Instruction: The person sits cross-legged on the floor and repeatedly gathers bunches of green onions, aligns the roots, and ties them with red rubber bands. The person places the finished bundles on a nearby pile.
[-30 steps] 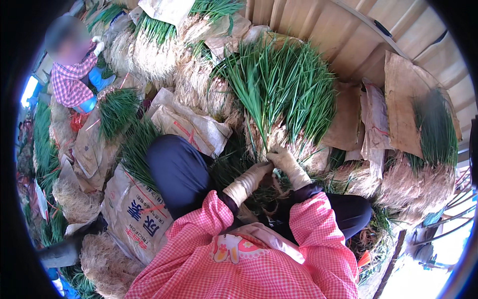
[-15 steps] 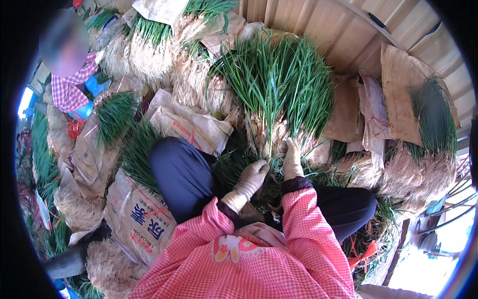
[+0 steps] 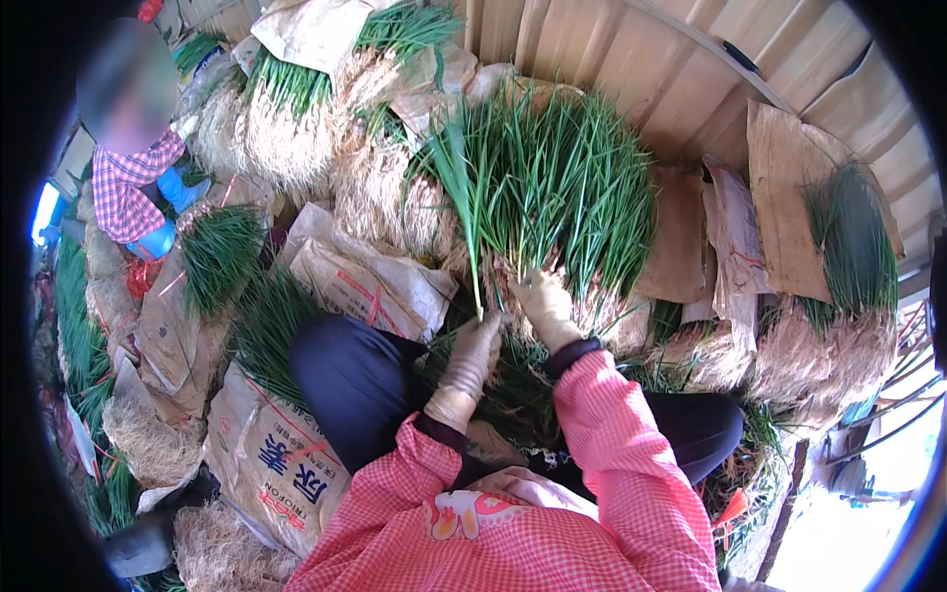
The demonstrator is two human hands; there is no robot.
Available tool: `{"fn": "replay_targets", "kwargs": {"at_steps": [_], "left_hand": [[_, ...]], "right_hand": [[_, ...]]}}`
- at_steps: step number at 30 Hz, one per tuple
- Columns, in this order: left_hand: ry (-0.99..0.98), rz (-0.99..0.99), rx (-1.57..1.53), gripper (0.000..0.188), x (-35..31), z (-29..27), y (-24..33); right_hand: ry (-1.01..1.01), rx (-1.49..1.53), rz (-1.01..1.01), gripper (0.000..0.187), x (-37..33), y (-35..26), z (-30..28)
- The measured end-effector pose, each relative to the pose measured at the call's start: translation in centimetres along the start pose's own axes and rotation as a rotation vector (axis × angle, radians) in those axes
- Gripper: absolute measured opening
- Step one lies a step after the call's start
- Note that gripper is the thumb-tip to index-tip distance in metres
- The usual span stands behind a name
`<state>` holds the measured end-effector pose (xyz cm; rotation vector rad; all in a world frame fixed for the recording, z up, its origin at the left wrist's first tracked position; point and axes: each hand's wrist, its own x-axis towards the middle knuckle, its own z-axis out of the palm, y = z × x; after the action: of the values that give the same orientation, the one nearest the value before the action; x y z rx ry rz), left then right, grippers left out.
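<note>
My gloved left hand (image 3: 473, 353) is closed around the lower end of a slim bunch of chive-like stalks (image 3: 462, 187), whose green leaves stand up and lean left. A large heap of the same chive-like plants (image 3: 582, 187) rises in front of me, green tops up and pale roots below. My right hand (image 3: 546, 306), also gloved, is at the foot of this heap, fingers bent in against the stalk bases. What exactly its fingertips pinch is partly hidden. Both hands are low between my bent knees, the left one a little nearer to me.
Paper sacks (image 3: 365, 286) lie at left, a printed sack (image 3: 281, 459) nearer. More rooted bundles (image 3: 286, 128) line the back left; others (image 3: 829, 345) stand at right by brown cardboard (image 3: 789, 187). A corrugated wall (image 3: 651, 79) closes the back. A person in a checked sleeve (image 3: 128, 192) sits far left.
My left hand has drawn left and toward me, bringing the slim bunch away from the heap's front. My right hand has shifted left along the stalk bases.
</note>
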<state>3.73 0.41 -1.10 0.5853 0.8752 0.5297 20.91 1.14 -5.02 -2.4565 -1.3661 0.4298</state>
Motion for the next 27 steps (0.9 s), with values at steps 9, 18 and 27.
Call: {"fn": "replay_targets", "kwargs": {"at_steps": [9, 18, 27], "left_hand": [[0.122, 0.401, 0.134, 0.027, 3.5, -0.9, -3.9], [0.004, -0.033, 0.04, 0.019, 0.5, -0.4, -4.6], [-0.429, -0.185, -0.222, 0.026, -2.5, 0.7, -1.7]], "right_hand": [[-0.427, 0.979, 0.032, 0.017, 0.0, 0.5, -0.8], [-0.289, 1.444, 0.32, 0.029, -3.9, 0.9, 0.6], [0.24, 2.168, 0.493, 0.013, -3.3, 2.0, 4.3]]}}
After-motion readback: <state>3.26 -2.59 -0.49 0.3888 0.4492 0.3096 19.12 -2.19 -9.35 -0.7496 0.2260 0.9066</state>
